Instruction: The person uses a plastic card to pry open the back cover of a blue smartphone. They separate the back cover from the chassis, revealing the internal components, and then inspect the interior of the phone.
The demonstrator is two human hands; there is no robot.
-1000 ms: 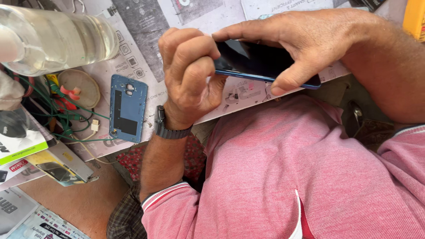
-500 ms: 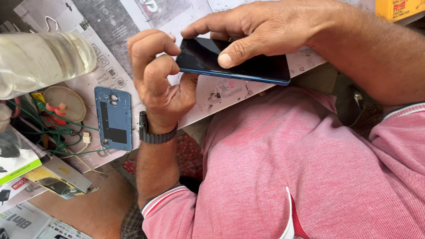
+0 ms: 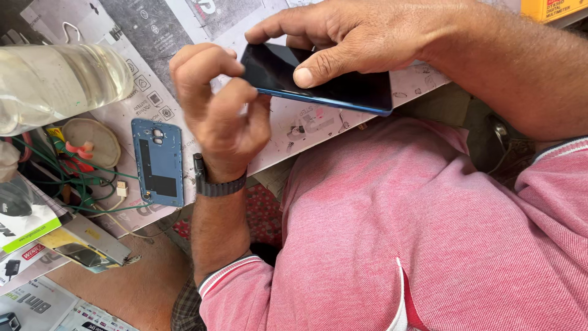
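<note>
Head cam looks down over a pink polo shirt (image 3: 429,245) at both hands. The view reads inverted, so which hand is which goes by arm and wrist. Phone (image 3: 318,79), dark screen up w/ blue edge, is held just above the paper-covered bench (image 3: 318,132), near the chest. Right hand (image 3: 355,37) comes in from the frame's right w/ forearm running off the right edge; it lies palm-down over the phone's far long side, thumb pad pressed flat on the screen, index stretched toward the phone's left corner, other fingers curled behind the far edge, so it's closed round the phone in a pinch grip. Left hand (image 3: 217,113), w/ a dark watch (image 3: 214,181) at the wrist, rises from lower frame w/ forearm near vertical; fingers are curled tight, knuckles up, fingertips working at the phone's left short end, touching it. Can't tell if anything small sits between those fingertips. Left of that hand, well apart from the phone: a blue back cover (image 3: 159,162) lying flat on the bench, inner side up. Further left are a clear bottle (image 3: 61,83) on its side, a round tan pad (image 3: 92,141) and green wires (image 3: 73,184).
</note>
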